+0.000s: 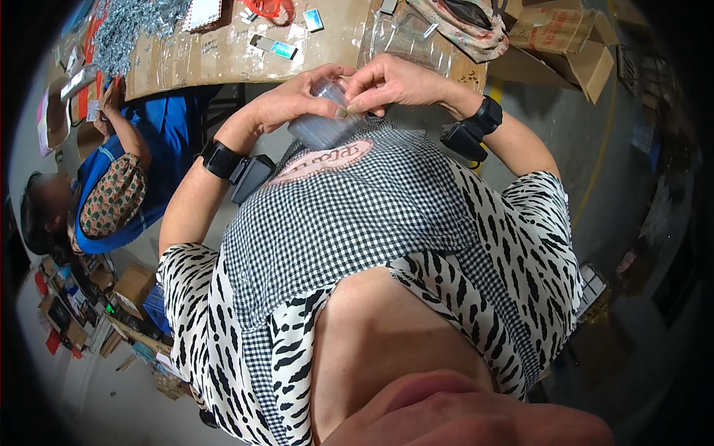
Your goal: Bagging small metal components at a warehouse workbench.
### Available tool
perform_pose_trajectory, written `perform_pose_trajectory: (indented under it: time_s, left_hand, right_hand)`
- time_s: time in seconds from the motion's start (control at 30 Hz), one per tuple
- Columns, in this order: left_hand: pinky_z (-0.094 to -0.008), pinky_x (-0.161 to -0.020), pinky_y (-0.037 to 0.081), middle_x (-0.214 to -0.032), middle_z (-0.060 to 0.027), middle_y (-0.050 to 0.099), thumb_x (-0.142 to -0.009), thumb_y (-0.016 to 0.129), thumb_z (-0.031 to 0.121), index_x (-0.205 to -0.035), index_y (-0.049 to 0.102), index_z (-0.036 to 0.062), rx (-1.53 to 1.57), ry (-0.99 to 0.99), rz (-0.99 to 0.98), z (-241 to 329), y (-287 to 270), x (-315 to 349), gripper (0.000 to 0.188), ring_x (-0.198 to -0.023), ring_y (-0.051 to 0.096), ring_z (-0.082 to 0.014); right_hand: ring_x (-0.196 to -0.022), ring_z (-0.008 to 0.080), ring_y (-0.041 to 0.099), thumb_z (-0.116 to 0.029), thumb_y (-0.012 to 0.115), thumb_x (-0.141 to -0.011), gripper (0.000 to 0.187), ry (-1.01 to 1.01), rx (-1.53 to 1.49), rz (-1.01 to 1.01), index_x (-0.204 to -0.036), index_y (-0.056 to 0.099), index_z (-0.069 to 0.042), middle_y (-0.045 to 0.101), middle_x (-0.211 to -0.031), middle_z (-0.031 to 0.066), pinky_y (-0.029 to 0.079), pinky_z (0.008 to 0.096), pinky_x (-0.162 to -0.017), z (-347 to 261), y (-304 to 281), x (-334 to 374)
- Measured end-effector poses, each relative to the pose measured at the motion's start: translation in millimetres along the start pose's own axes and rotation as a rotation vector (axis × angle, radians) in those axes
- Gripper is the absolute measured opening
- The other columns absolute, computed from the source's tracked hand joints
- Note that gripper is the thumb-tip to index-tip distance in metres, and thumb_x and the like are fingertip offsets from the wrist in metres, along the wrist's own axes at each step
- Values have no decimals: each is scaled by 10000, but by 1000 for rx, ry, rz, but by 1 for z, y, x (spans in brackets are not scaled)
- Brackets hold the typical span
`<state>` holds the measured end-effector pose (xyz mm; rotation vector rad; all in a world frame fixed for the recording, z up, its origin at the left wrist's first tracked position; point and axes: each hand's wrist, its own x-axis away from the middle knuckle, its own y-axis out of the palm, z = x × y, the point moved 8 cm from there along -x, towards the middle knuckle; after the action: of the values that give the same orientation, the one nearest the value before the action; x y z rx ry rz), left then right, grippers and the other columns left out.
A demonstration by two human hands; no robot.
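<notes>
My left hand (297, 98) is closed round a bundle of clear plastic pieces (318, 131), thin and see-through, close in front of my checked apron (349, 201). The bundle looks like stacked clear sleeves or trays; which of these I cannot tell. At its upper right edge, my right hand (387, 82) has thumb and fingers pinched together against the plastic. Whether a single piece is between those fingertips is too small to make out. Both hands are near the front edge of the cardboard-covered table (216, 68).
On the table lie a heap of small silvery parts (134, 33), a blue-and-white packet (313, 20), another packet (274, 47), a red ring-shaped thing (275, 9) and a patterned cloth bag (476, 33). Open cardboard boxes (561, 41) stand right. A co-worker in blue (160, 149) is at left.
</notes>
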<state>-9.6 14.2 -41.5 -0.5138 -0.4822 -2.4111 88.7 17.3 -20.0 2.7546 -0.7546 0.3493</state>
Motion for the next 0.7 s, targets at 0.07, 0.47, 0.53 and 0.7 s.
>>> perform_pose_trajectory:
  time_s: [0.07, 0.47, 0.53, 0.7]
  left_hand:
    - [-313, -971, 414, -1183, -157, 549, -635, 731, 288, -1346, 384, 1, 1, 3, 2, -1, 0, 1, 841, -1091, 541, -238]
    - [-324, -951, 435, -1162, -150, 553, -633, 684, 294, -1343, 395, 11, -11, -18, 18, 0, -1, 2, 818, -1076, 544, -245]
    - [-324, -951, 435, -1163, -147, 553, -635, 676, 289, -1344, 395, 12, -8, -24, 18, -1, -1, 1, 812, -1078, 543, -245]
    - [-315, -953, 431, -1165, -141, 554, -641, 665, 283, -1341, 396, 8, -12, -36, 24, -4, -1, 1, 799, -1068, 548, -244]
  right_hand:
    - [-542, 48, 493, -165, 661, -843, 188, 25, -65, -1, -913, 671, 10, 578, -681, 15, 405, 197, -523, 7, 0, 0]
    - [-543, 48, 496, -152, 648, -850, 167, 30, 13, -14, -881, 670, 11, 561, -663, 2, 406, 201, -524, 2, 2, 0]
    - [-542, 49, 497, -154, 646, -852, 170, 34, -16, -20, -881, 670, 12, 559, -660, 3, 406, 198, -523, 6, 1, 0]
    - [-551, 55, 521, -148, 609, -879, 190, 24, -100, -48, -929, 670, 25, 593, -693, 27, 435, 191, -546, 12, 1, 1]
